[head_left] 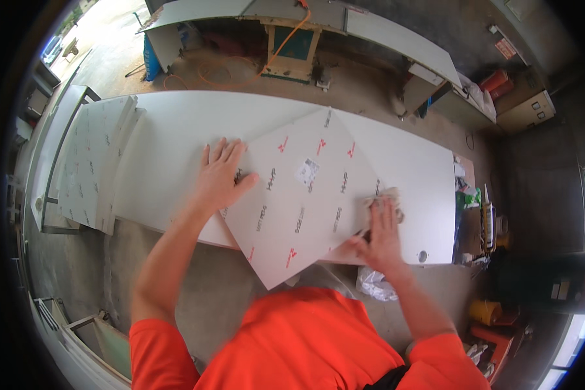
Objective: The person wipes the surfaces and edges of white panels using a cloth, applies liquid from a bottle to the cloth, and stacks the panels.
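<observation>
Orange sleeves frame both forearms reaching up from below. The right hand (380, 231) lies flat, fingers together, pressing a rag (389, 197) onto the right edge of a square panel (299, 195). The left hand (220, 175) rests spread and flat on the panel's left edge, holding nothing. The panel sits turned cornerwise on a long white board (175, 130), its near corner overhanging. Bare board stretches left and right; beyond, an orange cable (234, 78) loops across the floor.
</observation>
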A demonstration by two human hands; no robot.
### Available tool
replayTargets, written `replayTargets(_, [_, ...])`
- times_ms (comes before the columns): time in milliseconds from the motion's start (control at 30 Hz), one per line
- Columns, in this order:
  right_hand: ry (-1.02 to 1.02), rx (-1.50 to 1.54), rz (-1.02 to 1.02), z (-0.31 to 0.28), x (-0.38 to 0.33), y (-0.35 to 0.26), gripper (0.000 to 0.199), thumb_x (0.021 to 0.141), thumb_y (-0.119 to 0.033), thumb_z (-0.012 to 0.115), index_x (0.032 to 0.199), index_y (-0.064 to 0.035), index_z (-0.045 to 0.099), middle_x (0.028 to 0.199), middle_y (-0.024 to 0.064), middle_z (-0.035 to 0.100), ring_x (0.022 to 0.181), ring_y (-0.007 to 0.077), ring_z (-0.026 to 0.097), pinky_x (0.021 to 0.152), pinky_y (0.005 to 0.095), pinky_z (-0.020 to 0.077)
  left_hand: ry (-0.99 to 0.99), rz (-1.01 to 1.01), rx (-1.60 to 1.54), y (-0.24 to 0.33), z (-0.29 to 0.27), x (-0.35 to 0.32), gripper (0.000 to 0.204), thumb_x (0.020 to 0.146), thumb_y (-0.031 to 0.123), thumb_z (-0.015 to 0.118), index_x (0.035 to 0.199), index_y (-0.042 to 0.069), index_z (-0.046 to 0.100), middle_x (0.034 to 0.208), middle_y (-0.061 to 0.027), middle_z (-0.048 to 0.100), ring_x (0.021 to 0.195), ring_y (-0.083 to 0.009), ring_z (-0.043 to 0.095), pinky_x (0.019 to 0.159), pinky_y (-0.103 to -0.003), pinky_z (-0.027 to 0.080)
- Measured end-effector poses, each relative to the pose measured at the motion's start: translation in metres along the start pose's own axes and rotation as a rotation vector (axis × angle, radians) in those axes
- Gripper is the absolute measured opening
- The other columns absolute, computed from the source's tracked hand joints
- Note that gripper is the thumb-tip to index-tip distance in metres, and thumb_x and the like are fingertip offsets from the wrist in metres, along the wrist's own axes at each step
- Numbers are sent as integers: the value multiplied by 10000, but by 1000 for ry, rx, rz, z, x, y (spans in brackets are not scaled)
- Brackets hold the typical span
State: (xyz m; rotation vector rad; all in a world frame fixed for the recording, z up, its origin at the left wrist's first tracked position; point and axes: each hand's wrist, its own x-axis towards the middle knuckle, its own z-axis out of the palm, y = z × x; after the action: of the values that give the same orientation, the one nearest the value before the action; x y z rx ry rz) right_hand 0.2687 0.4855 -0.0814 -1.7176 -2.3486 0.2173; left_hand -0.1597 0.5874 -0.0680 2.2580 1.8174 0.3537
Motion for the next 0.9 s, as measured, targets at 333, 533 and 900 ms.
replayTargets(333, [-123, 137, -75, 14, 292, -25, 948, 991, -634, 584, 1638, 5, 320, 1727, 257, 242, 1614, 400, 210, 1302, 493, 211, 1, 6, 24, 7, -4, 19, 841, 931, 536, 680, 1574, 43, 454, 1663, -158, 432, 1606, -382, 256, 1319, -571, 57])
replayTargets(533, [-118, 147, -148, 24, 293, -32, 820, 1011, -461, 618, 1638, -6, 348, 1689, 280, 324, 1594, 418, 261, 1307, 494, 189, 26, -98, 33, -54, -23, 45, 881, 913, 608, 673, 1565, 50, 475, 1670, -190, 406, 1602, -410, 241, 1305, -622, 43])
replayTargets(900, [324, -88, -669, 46, 418, -108, 456, 1023, -287, 623, 1379, -1, 629, 1263, 229, 683, 1158, 416, 664, 1011, 539, 529, 821, -914, -559, -77, 62, -4, 801, 944, 384, 746, 1560, -3, 413, 1586, -244, 438, 1461, -345, 436, 1198, -471, 365])
